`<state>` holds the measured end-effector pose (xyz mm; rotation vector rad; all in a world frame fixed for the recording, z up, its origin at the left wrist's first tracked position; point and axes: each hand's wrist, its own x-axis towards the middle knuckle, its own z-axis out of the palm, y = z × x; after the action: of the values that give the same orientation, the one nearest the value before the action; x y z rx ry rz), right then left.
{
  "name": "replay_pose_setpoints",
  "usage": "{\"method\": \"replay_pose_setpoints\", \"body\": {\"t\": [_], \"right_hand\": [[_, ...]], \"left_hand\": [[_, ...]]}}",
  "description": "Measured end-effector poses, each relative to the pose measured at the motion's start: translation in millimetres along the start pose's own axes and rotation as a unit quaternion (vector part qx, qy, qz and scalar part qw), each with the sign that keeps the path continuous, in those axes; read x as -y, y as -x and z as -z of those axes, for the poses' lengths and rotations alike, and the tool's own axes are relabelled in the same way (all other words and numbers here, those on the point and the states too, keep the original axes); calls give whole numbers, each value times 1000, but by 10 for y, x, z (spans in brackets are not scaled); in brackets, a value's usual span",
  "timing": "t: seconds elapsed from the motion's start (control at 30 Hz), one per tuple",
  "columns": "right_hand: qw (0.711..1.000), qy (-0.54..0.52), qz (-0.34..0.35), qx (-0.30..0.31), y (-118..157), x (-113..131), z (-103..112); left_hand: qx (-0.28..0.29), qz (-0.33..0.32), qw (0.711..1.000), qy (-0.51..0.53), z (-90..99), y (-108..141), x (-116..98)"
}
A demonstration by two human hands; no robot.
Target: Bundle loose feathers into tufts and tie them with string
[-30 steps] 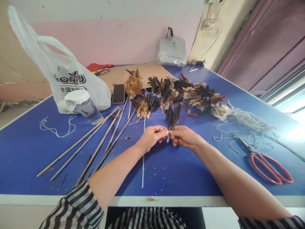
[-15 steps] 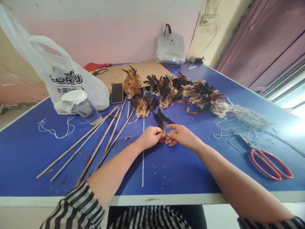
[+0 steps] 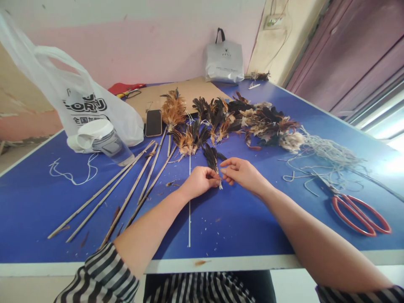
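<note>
My left hand (image 3: 202,182) pinches the quill ends of a small bunch of dark feathers (image 3: 211,156) between thumb and fingers, just above the blue table. The pale quill tips stick out below the fingertips. Close beside it on the right, my right hand (image 3: 241,173) has its fingers curled together, slightly apart from the bunch; whatever they hold, if anything, is hidden. The tip of another dark feather (image 3: 222,156) shows behind the right fingers. Beyond the hands lie brown-and-black feather bunches (image 3: 189,139) and a long row of darker feathers (image 3: 265,122).
Thin sticks (image 3: 110,189) lie on the left, by a tilted plastic cup (image 3: 112,145) and a white plastic bag (image 3: 104,101). A phone (image 3: 153,123) rests near the cardboard (image 3: 202,89). Red-handled scissors (image 3: 361,214) and tangled string (image 3: 331,151) are on the right.
My right hand has drawn slightly up and away from the quill ends, leaving a small gap. The left hand keeps its pinch on the feathers. The view has shifted slightly.
</note>
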<state>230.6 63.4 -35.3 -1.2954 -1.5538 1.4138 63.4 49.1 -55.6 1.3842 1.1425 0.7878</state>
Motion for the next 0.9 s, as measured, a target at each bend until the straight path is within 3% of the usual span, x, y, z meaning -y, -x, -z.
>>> {"method": "replay_pose_setpoints", "body": {"t": [0.13, 0.27, 0.53, 0.9], "right_hand": [[999, -14, 25, 31, 5, 13, -71], [997, 40, 46, 55, 19, 28, -127], [980, 162, 103, 59, 74, 96, -122], [963, 215, 155, 57, 44, 126, -145]], "left_hand": [[-12, -1, 1000, 6, -23, -1, 12], [-27, -12, 1000, -8, -27, -18, 47], [-40, -18, 999, -19, -43, -8, 16], [-17, -65, 997, -45, -24, -16, 40]]}}
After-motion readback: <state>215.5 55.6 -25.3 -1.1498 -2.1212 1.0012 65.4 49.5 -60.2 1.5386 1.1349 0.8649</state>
